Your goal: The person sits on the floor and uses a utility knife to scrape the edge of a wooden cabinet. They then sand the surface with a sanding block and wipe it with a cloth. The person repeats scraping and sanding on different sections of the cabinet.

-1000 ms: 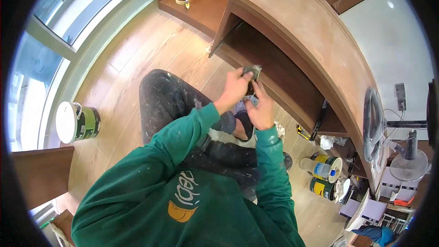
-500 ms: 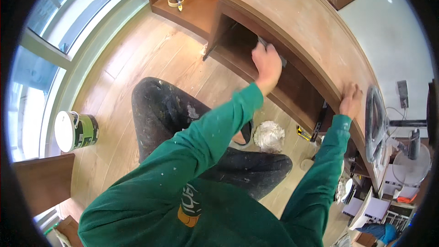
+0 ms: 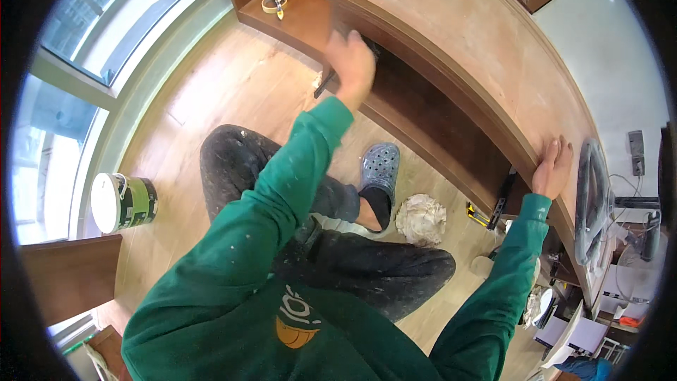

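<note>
My left hand [image 3: 350, 63] is at the left end of the brown wooden cabinet [image 3: 423, 56], by the front edge above its open compartment. Its fingers are curled and blurred; a dark bit shows beside them, and what they hold is hidden. My right hand [image 3: 553, 168] rests open on the cabinet's top near the front edge, fingers stretched out. The top surface looks pale and dusty. Just past the right hand a grey ring-shaped frame [image 3: 591, 201] stands on the cabinet. Inside the compartment a black drawer slide [image 3: 502, 197] is fixed to the right side.
On the floor are a crumpled whitish cloth [image 3: 421, 220], a yellow-black utility knife [image 3: 477, 215] and, far left, a white-green bucket [image 3: 125, 202]. A roll of tape [image 3: 273, 4] and a brush [image 3: 279, 8] lie on a low shelf. My clog [image 3: 381, 168] is below the cabinet.
My left hand has moved left along the cabinet front, from mid-opening to its left end. The grey flat piece that showed under it is hidden now. My right hand stays on the top.
</note>
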A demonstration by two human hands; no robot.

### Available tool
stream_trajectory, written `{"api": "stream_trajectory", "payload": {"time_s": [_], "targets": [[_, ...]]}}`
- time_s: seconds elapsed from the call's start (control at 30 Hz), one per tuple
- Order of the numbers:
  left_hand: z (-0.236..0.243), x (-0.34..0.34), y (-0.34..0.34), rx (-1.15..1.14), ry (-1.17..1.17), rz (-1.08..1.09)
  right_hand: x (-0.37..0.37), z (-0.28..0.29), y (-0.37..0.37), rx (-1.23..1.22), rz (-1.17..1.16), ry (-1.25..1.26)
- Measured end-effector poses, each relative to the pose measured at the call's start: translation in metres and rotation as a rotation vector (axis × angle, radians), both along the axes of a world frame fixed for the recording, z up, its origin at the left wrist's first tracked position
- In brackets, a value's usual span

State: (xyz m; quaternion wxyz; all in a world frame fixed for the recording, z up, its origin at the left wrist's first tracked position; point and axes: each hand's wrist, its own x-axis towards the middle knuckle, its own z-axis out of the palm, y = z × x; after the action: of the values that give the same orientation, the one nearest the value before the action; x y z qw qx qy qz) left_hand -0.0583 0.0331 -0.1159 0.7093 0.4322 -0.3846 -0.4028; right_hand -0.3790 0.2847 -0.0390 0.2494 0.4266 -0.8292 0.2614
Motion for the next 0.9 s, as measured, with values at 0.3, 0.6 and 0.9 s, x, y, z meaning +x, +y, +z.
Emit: {"api": "stream_trajectory", "payload": {"time_s": [0.3,0.6,0.9], "targets": [[0.006,-0.002,0.007,0.044,-0.093,0.044,0.009,-0.002,-0.003,-0.096,0.049,0.032],[-0.024,0.04,0.002,-0.114,-0.386,-0.014,0.002,-0.009,0.006,-0.171,0.056,0.09],[-0.096,0.109,0.016,0.429,0.615,-0.586,0.154,-0.053,0.018,-0.82,0.527,-0.703]]}}
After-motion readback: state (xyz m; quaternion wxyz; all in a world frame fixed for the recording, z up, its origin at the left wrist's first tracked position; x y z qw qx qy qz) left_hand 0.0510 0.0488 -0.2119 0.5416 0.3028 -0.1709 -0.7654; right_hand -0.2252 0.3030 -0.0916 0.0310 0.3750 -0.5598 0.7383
